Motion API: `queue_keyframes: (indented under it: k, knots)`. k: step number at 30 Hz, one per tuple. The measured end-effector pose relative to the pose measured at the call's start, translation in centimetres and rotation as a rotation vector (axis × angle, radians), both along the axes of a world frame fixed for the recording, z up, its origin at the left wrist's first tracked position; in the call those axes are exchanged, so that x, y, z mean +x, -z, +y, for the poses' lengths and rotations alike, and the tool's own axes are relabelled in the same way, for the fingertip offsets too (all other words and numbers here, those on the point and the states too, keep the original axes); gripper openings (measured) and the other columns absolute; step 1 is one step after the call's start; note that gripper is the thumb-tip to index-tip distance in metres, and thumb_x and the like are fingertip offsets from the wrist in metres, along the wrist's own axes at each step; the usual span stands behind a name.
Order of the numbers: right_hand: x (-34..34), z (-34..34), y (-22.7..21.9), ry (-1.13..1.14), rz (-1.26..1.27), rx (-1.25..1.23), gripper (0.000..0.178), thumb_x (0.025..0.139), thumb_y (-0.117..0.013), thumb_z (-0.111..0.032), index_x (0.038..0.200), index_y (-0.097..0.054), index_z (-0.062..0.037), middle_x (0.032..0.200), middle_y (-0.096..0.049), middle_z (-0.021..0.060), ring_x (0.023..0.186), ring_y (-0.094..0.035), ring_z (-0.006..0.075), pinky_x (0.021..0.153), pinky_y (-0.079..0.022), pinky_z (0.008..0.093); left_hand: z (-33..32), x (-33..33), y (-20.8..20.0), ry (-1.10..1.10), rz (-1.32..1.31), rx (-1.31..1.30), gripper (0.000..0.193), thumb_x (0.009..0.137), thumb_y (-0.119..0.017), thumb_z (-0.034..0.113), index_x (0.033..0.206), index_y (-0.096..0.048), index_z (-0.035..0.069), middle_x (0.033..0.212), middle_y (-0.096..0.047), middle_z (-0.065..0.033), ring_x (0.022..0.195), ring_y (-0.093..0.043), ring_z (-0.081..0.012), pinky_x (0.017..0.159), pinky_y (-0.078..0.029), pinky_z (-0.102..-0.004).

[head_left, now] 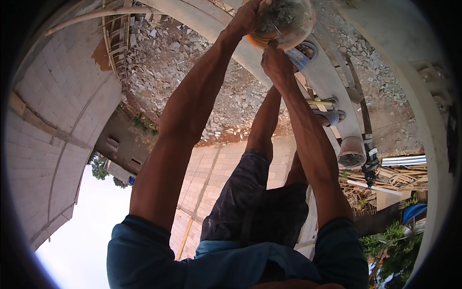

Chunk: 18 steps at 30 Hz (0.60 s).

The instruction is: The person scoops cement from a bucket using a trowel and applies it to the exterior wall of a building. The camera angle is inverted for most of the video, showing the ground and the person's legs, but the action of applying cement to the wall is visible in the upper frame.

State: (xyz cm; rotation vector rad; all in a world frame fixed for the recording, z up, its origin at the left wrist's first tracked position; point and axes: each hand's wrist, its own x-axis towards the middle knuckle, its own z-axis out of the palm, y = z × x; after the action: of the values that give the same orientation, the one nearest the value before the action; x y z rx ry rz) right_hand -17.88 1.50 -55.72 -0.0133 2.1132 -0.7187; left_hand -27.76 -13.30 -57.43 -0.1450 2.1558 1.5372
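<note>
At the top of the head view is a round bucket, worn and pale with an orange-brown inner wall, holding a wet grey mix that looks like mortar. My left hand is closed on its left rim, thumb over the edge. By the near rim, my right hand is closed in a fist around what seems to be a tool; only a thin shaft reaching into the bucket shows, and its working end is hidden. Both arms stretch far forward.
My sandaled feet stand on a narrow grey ledge. A second bucket sits on it to the right. Broken rubble covers the ground below. Block walls rise at left; scrap wood is piled at right.
</note>
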Motion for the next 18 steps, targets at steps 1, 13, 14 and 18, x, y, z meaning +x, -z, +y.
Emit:
queue_keyframes:
  k: [1, 13, 14, 18]
  knots:
    - [0.6, 0.3, -0.7, -0.023, -0.016, 0.006, 0.03, 0.094, -0.054, -0.019, 0.108, -0.058, 0.0068, 0.086, -0.069, 0.0319, 0.08, -0.069, 0.048, 0.073, -0.055, 0.0571, 0.1, 0.2, -0.1, -0.002, -0.008, 0.027, 0.051, 0.108, -0.04, 0.042, 0.143, -0.051, 0.006, 0.142, -0.054, -0.0189, 0.132, -0.05, -0.0318, 0.113, -0.035, -0.039]
    - [-1.9, 4.2, 3.3, 0.022, -0.081, 0.143, 0.041, 0.097, -0.055, -0.03, 0.117, -0.054, 0.0053, 0.094, -0.07, 0.0307, 0.094, -0.07, 0.0454, 0.081, -0.057, 0.0512, 0.5, -0.2, 0.9, 0.092, 0.102, -0.057, 0.05, 0.108, -0.041, 0.039, 0.143, -0.049, 0.005, 0.138, -0.055, -0.0182, 0.132, -0.048, -0.0331, 0.114, -0.033, -0.0398]
    - [-0.6, 3.3, 4.0, 0.129, -0.165, 0.102, 0.043, 0.097, -0.056, -0.03, 0.119, -0.052, 0.0064, 0.092, -0.068, 0.0272, 0.087, -0.067, 0.0399, 0.074, -0.054, 0.0474, 0.5, -0.2, 0.7, 0.046, 0.085, -0.039, 0.051, 0.107, -0.041, 0.039, 0.143, -0.049, 0.004, 0.138, -0.055, -0.0177, 0.132, -0.048, -0.0324, 0.114, -0.034, -0.0396]
    - [-1.6, 2.8, 2.9, 1.253, -1.18, -0.711, 0.052, 0.099, -0.058, -0.032, 0.126, -0.045, 0.0107, 0.084, -0.057, 0.0132, 0.059, -0.052, 0.018, 0.048, -0.044, 0.0321, 0.3, 1.3, 0.1, 0.077, -0.097, -0.116, 0.048, 0.107, -0.043, 0.048, 0.143, -0.052, 0.017, 0.126, -0.059, -0.0071, 0.115, -0.058, -0.0199, 0.102, -0.044, -0.0354]
